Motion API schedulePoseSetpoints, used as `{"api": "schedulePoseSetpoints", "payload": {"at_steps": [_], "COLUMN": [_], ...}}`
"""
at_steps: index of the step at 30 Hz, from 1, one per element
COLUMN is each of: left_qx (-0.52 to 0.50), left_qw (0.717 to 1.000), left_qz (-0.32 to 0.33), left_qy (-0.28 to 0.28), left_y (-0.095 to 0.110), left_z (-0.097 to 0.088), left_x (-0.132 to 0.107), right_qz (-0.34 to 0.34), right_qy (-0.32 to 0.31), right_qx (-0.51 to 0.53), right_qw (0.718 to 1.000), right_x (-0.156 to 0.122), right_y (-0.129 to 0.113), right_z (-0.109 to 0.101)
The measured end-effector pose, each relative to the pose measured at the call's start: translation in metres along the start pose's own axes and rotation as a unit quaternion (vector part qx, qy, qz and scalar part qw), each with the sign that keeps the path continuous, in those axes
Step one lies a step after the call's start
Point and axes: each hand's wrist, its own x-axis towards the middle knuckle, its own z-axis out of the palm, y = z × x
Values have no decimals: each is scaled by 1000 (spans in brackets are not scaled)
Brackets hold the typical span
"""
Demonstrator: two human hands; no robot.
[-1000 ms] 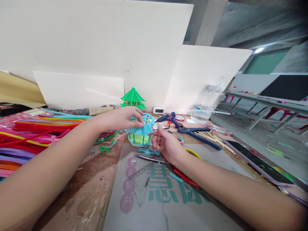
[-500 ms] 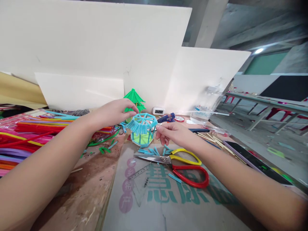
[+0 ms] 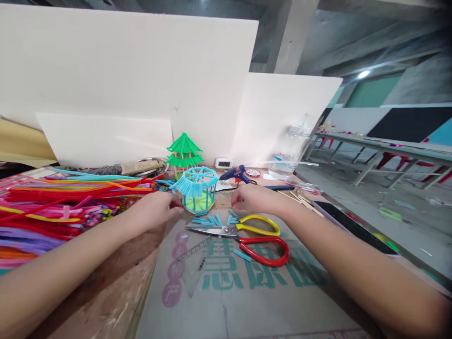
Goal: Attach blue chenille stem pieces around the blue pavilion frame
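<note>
Head view: we're seemingly roofing the pavilion [image 3: 195, 189], needing strips [image 3: 218, 219] near the board's [image 3: 187, 322] far edge; left hand [image 3: 165, 207], right hand [image 3: 247, 199]: grip unclear.

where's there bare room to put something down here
The near part of the grey board, below the scissors, looks bare, as does brown tabletop between board and left forearm. Crowded: around the blue model and snippets; the left, with pipe cleaners.

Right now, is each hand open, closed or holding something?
Left hand: fingers curled beside the blue model; whether it grips anything cannot be told.
Right hand: loosely curled, right of the model; whether it holds anything cannot be told.
</note>
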Motion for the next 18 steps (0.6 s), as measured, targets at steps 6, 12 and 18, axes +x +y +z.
{"api": "schedulePoseSetpoints", "payload": {"at_steps": [6,12,18], "left_qx": [-21,-57,-69], "left_qw": [992,986,985], "left_qz": [-6,9,55], "left_qy": [128,159,146], "left_y": [5,9,8], "left_z": [25,40,44], "left_x": [-2,-2,3], "right_qz": [-2,-11,-9], "right_qy": [-4,9,43], "right_qx": [-23,-45,-30], "right_qw": [1000,999,999], "right_x": [8,11,9], "right_y": [0,0,-5], "right_z": [17,25,14]}}
